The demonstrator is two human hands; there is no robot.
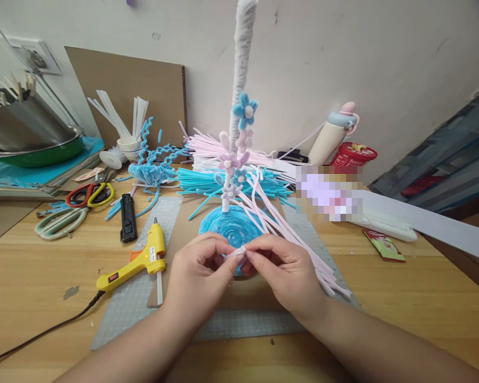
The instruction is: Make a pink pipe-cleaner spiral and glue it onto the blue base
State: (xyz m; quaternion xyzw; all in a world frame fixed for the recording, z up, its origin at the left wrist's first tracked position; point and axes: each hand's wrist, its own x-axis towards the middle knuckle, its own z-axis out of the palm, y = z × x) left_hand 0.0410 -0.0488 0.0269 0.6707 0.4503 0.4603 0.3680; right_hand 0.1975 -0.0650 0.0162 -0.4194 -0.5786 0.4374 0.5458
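Observation:
My left hand point(201, 271) and my right hand point(289, 271) meet at the front edge of a round blue coiled base point(231, 226). Between both sets of fingertips is pinched a small pale pipe cleaner piece point(238, 252), mostly covered by the fingers. A white-wrapped stem point(242, 58) rises upright behind the hands from the base. Fuzzy flowers cling to it: a blue flower point(245, 111) higher up, and a lilac flower point(231, 192) among several lower ones. Loose pale pink pipe cleaners point(295, 239) lie beside my right hand.
A yellow glue gun point(149, 255) lies left on the grey cutting mat point(122, 314), near a black tool point(128, 218) and scissors point(90, 195). Bundles of turquoise pipe cleaners point(199, 182) and pink pipe cleaners point(215, 147) lie behind. A bottle point(329, 138) stands back right.

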